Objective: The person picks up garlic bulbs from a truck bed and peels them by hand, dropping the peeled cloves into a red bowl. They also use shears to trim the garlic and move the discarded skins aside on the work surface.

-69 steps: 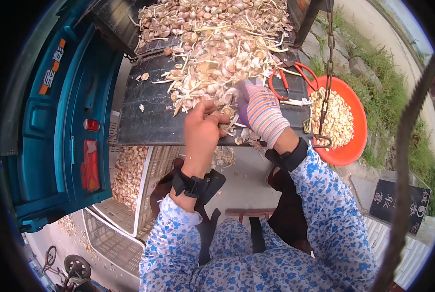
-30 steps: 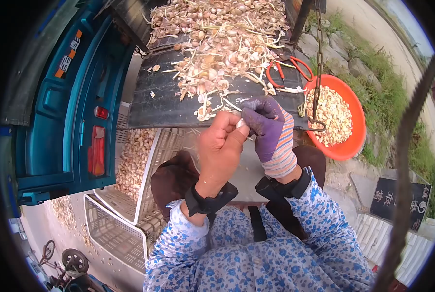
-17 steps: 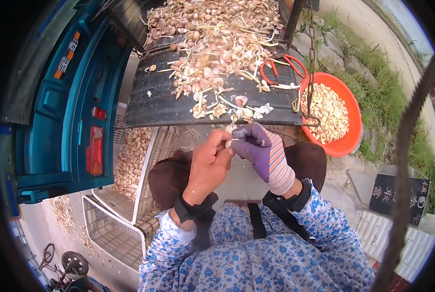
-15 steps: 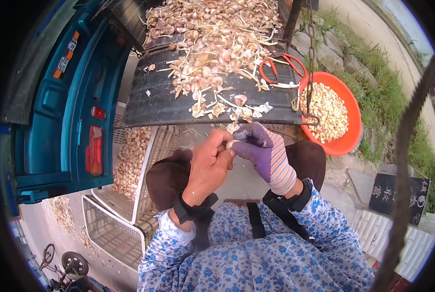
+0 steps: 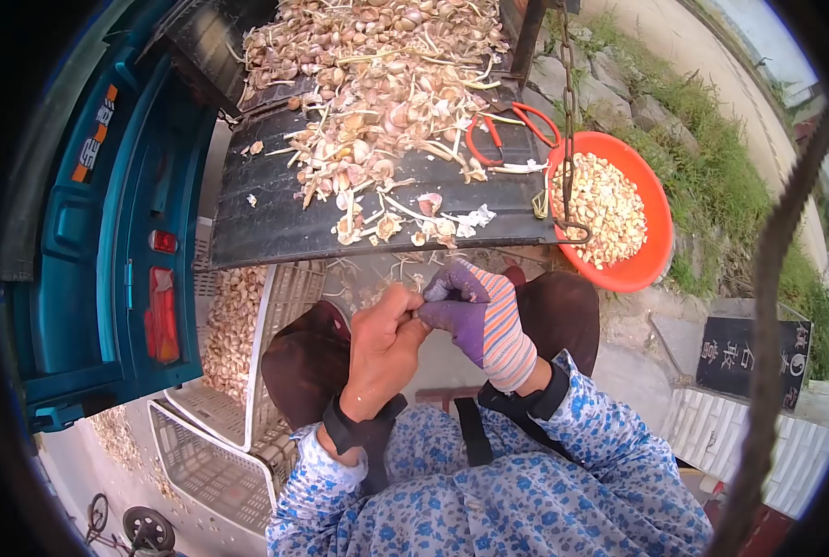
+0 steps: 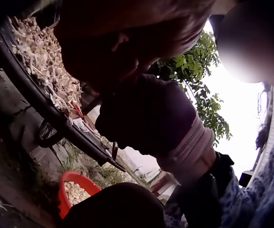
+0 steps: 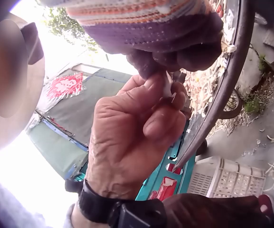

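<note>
In the head view both hands meet in front of the black tailgate's near edge. My bare left hand (image 5: pixel 382 342) pinches a small white garlic clove (image 7: pixel 167 86), which shows between thumb and fingers in the right wrist view. My right hand (image 5: pixel 479 320), in a striped glove with purple-coated fingers, grips the same clove from the other side, its curled fingertips against the left ones. Most of the clove is hidden by the fingers. Beyond the hands, a heap of unpeeled garlic cloves (image 5: pixel 368 102) with stems and skins covers the tailgate (image 5: pixel 266 209).
Red-handled scissors (image 5: pixel 485 139) lie at the tailgate's right side. An orange basin (image 5: pixel 656 223) of peeled cloves stands on the right, behind a hanging chain (image 5: pixel 568 111). Plastic crates (image 5: pixel 215 455), one full of garlic, stand lower left beside the teal truck (image 5: pixel 90 278).
Both hands have left the garlic heap and come back toward the body, meeting around a clove. Skins and a loose clove now show near the tailgate's edge. The head view has shifted slightly.
</note>
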Action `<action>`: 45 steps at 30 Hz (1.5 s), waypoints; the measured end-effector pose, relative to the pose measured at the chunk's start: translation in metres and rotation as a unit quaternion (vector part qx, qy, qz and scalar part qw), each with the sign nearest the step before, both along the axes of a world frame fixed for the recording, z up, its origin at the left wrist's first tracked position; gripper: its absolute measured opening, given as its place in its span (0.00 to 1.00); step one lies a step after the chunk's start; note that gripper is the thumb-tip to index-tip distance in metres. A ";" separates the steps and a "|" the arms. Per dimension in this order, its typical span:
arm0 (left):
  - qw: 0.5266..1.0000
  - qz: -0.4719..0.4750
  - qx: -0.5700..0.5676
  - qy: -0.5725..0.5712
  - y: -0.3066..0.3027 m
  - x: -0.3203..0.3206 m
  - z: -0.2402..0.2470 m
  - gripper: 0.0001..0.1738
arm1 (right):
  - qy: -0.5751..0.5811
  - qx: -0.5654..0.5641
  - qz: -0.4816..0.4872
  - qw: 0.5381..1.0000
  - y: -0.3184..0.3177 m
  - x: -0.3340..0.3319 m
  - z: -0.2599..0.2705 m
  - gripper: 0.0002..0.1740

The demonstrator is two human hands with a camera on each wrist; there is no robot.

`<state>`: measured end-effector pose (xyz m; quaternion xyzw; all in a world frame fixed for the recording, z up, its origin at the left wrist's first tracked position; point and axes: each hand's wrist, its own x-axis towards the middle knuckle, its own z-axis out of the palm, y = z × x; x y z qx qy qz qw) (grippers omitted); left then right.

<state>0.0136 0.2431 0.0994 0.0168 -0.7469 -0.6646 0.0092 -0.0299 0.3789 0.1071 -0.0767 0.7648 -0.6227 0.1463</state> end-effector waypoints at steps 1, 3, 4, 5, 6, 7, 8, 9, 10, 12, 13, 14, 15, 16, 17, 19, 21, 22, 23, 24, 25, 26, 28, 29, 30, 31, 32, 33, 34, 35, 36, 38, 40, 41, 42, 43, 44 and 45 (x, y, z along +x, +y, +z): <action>1.000 -0.003 -0.003 0.001 -0.002 0.000 -0.003 0.08 | 0.067 0.034 0.006 0.997 -0.003 0.002 0.001 0.10; 1.000 -0.008 0.006 0.006 -0.004 0.001 -0.009 0.08 | 0.195 0.103 0.021 0.975 -0.007 0.007 0.005 0.11; 1.000 -0.010 0.017 0.011 -0.005 0.002 -0.013 0.07 | 0.195 0.098 0.039 0.975 -0.006 0.006 0.006 0.11; 0.999 -0.010 0.027 0.017 -0.006 0.001 -0.015 0.07 | 0.106 0.050 0.061 0.991 -0.006 0.006 0.011 0.11; 0.994 0.019 0.099 -0.037 -0.010 -0.001 -0.012 0.07 | 0.014 0.001 0.084 0.996 -0.006 0.006 0.019 0.12; 0.980 0.050 0.170 -0.089 -0.016 -0.004 -0.005 0.07 | -0.078 -0.049 0.108 0.990 -0.005 0.006 0.029 0.12; 0.958 0.080 0.239 -0.139 -0.022 -0.008 -0.003 0.07 | -0.031 0.004 0.201 0.979 -0.003 0.002 0.041 0.14; 0.947 0.105 0.274 -0.132 -0.031 -0.013 -0.010 0.06 | 0.006 0.054 0.190 0.980 0.001 -0.007 0.037 0.15; 0.927 0.081 0.337 -0.141 -0.042 -0.015 -0.015 0.06 | 0.044 0.105 0.179 0.977 0.005 -0.022 0.028 0.15; 0.890 0.050 0.426 -0.154 -0.052 -0.017 -0.019 0.08 | 0.147 0.216 0.124 0.957 0.010 -0.058 0.011 0.17; 0.877 0.045 0.451 -0.159 -0.053 -0.018 -0.020 0.08 | 0.212 0.273 0.080 0.935 0.008 -0.076 0.002 0.17; 0.864 0.040 0.475 -0.163 -0.055 -0.018 -0.021 0.09 | 0.256 0.311 0.082 0.912 0.005 -0.090 -0.010 0.17; 0.862 0.048 0.477 -0.165 -0.057 -0.019 -0.021 0.08 | 0.300 0.348 0.080 0.885 -0.003 -0.099 -0.015 0.16; 0.860 0.053 0.480 -0.165 -0.056 -0.021 -0.021 0.08 | 0.296 0.409 0.111 0.856 -0.009 -0.106 -0.018 0.16; 0.858 0.057 0.483 -0.163 -0.057 -0.024 -0.020 0.07 | 0.293 0.469 0.141 0.821 -0.015 -0.111 -0.018 0.17; 0.870 0.074 0.460 -0.159 -0.063 -0.027 -0.020 0.07 | 0.285 0.510 0.156 0.797 -0.024 -0.121 -0.021 0.17; 0.886 0.097 0.429 -0.151 -0.074 -0.028 -0.016 0.07 | 0.273 0.474 0.131 0.827 -0.021 -0.130 -0.030 0.18; 0.909 0.129 0.377 -0.121 -0.088 -0.026 -0.012 0.07 | 0.239 0.399 0.084 0.882 -0.018 -0.133 -0.030 0.19; 0.933 0.175 0.301 -0.091 -0.105 -0.023 -0.006 0.06 | 0.164 0.310 0.045 0.935 -0.012 -0.136 -0.027 0.18; 0.947 0.233 0.213 -0.055 -0.126 -0.017 -0.003 0.05 | 0.120 0.219 0.023 0.968 -0.007 -0.137 -0.026 0.17; 0.943 0.314 0.098 -0.042 -0.147 -0.013 -0.002 0.05 | 0.075 0.126 -0.004 0.989 -0.003 -0.135 -0.025 0.17; 0.933 0.353 -0.047 -0.054 -0.180 -0.004 -0.010 0.11 | 0.019 0.005 -0.023 1.000 -0.002 -0.129 -0.022 0.16; 0.888 0.416 -0.173 -0.088 -0.211 0.014 -0.017 0.23 | -0.003 -0.037 0.039 0.999 -0.009 -0.105 0.004 0.15; 0.872 0.439 -0.188 -0.106 -0.213 0.019 -0.018 0.27 | -0.014 -0.055 0.070 0.996 -0.016 -0.094 0.014 0.15; 0.910 0.383 -0.145 -0.067 -0.185 0.015 0.005 0.26 | 0.018 -0.018 0.098 0.995 -0.023 -0.084 0.016 0.15; 0.943 0.314 -0.089 -0.068 -0.159 0.010 0.023 0.23 | 0.046 0.019 0.133 0.990 -0.030 -0.072 0.017 0.15; 0.971 0.231 -0.023 -0.066 -0.130 0.004 0.035 0.21 | 0.128 0.076 0.168 0.974 -0.036 -0.063 0.026 0.16; 0.986 0.150 0.034 -0.062 -0.105 0.001 0.039 0.20 | 0.181 0.140 0.203 0.952 -0.038 -0.056 0.032 0.17; 0.990 0.098 0.069 -0.072 -0.083 -0.003 0.042 0.20 | 0.185 0.147 0.221 0.946 -0.038 -0.049 0.036 0.19; 0.988 0.062 0.117 -0.077 -0.066 -0.006 0.039 0.18 | 0.190 0.157 0.236 0.940 -0.037 -0.042 0.038 0.21; 0.986 0.035 0.133 -0.090 -0.053 -0.008 0.037 0.16 | 0.216 0.150 0.228 0.938 -0.033 -0.037 0.039 0.21; 0.970 0.035 0.207 -0.121 -0.039 -0.006 0.029 0.12 | 0.269 0.137 0.208 0.930 -0.023 -0.029 0.042 0.20; 0.954 0.049 0.270 -0.118 -0.030 -0.001 0.030 0.10 | 0.158 0.024 0.135 0.978 -0.016 -0.021 0.034 0.18; 0.949 0.057 0.294 -0.101 -0.025 0.000 0.031 0.09 | 0.100 -0.035 0.098 0.989 -0.013 -0.018 0.031 0.16; 0.942 0.066 0.317 -0.084 -0.021 0.001 0.032 0.09 | 0.029 -0.013 0.096 0.995 -0.007 -0.017 0.034 0.16; 0.949 0.063 0.297 -0.085 -0.018 0.001 0.033 0.09 | 0.051 -0.012 0.093 0.994 -0.004 -0.015 0.033 0.16; 0.955 0.058 0.276 -0.085 -0.016 0.000 0.034 0.09 | 0.073 -0.011 0.088 0.993 -0.002 -0.013 0.029 0.16; 0.961 0.054 0.255 -0.087 -0.014 0.000 0.035 0.09 | 0.093 -0.011 0.083 0.992 0.000 -0.011 0.027 0.16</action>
